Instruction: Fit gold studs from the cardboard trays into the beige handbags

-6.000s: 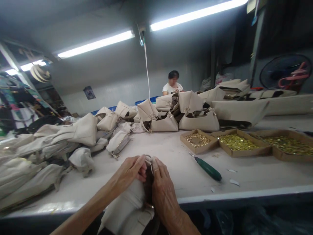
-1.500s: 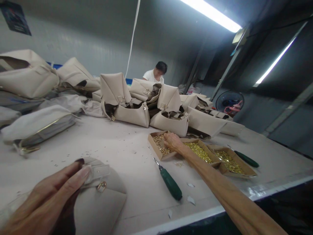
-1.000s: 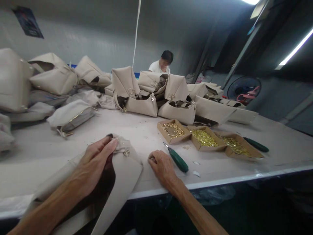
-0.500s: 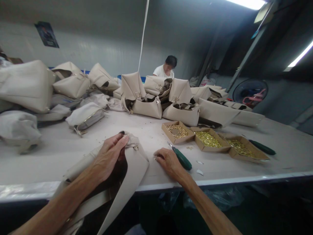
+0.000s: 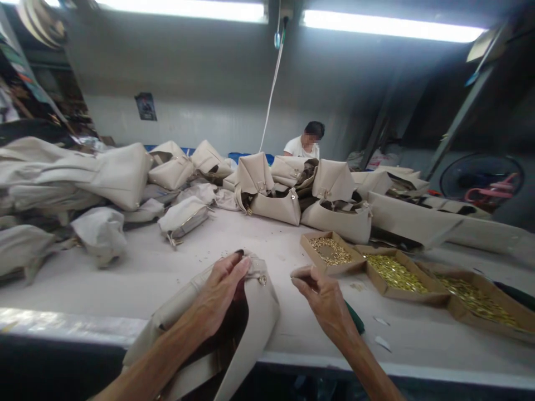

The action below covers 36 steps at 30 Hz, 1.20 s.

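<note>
Left hand (image 5: 219, 291): gripping the rim of the bag, thumb pressed flat on top and fingers curled beneath.
Bag (image 5: 262, 314): smooth, cream, leather-like, at the near edge of the bench (image 5: 137, 281); its mouth gapes on a dark brown inside, and one side tapers to a soft corner.
Ring (image 5: 262, 280): small, rounded, shiny metal, on the bag's outer face near the left thumb.
Right hand (image 5: 325, 301): just right of the bag, thumb and forefinger curved close together; whether they pinch anything, I cannot tell.
Green handle (image 5: 355, 319): rounded, partly hidden behind the right hand.
Small box (image 5: 312, 256): shallow, squared brown card, holding loose gold-coloured bits.
Middle box (image 5: 378, 284): the same folded card, heaped with glossy yellow-gold pieces.
Right-hand box (image 5: 489, 326): longer, strewn with similar metal pieces.
Scraps (image 5: 382, 343): thin, pale slivers lying flat near the bench's front edge.
Bag pile (image 5: 271, 209): stiff cream wedges with sharp creases and dark openings.
Pouch (image 5: 184, 218): limp, wrinkled, pale, edged by a metallic zip.
</note>
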### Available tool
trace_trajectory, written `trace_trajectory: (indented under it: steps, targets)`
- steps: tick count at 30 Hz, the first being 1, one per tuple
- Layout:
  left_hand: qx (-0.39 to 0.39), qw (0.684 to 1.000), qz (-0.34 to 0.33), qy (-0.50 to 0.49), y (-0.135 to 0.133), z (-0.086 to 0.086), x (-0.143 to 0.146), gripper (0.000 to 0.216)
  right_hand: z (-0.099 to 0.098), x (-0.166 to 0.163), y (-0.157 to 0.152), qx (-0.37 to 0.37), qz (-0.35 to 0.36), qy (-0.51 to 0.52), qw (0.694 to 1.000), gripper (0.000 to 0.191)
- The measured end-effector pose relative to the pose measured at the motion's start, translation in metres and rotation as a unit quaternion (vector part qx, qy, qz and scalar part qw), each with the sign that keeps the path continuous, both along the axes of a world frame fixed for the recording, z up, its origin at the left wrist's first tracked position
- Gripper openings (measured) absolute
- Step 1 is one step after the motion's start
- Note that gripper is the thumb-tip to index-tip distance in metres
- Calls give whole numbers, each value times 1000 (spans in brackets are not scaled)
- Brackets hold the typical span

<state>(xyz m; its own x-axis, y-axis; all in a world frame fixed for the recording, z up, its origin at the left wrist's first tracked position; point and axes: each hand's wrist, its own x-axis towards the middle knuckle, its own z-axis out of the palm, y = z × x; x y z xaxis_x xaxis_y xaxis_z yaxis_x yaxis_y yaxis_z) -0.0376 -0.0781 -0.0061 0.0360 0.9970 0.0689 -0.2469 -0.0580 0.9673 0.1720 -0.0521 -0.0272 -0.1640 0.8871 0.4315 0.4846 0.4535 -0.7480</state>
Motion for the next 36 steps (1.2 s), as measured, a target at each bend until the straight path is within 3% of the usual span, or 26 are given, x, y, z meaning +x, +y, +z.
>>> trace_trajectory:
  steps: [4, 7, 15, 23, 27, 33, 36]
  targets:
    - [-2, 1000, 4, -12, -3, 3, 2, 31, 34, -23, -8, 19, 60, 90, 994, 14]
    - [-8, 1000, 0, -30, -7, 9, 4, 29, 45, -39, -11, 21, 96, 92, 991, 11]
    - [-1, 999, 11, -47, -9, 10, 4, 31, 43, -51, -4, 33, 101, 65, 992, 8]
    - [12, 999, 49, 9, -10, 8, 2, 30, 43, -58, -2, 46, 117, 59, 990, 10]
    - [45, 998, 30, 8, -8, 7, 2, 26, 46, -60, -4, 77, 124, 45, 988, 12]
    - [71, 996, 27, 36, -5, 4, 1, 29, 49, -57, 0, 169, 134, -78, 973, 13]
    - [68, 996, 35, 45, -5, 3, 2, 29, 53, -54, 7, 173, 167, -121, 963, 14]
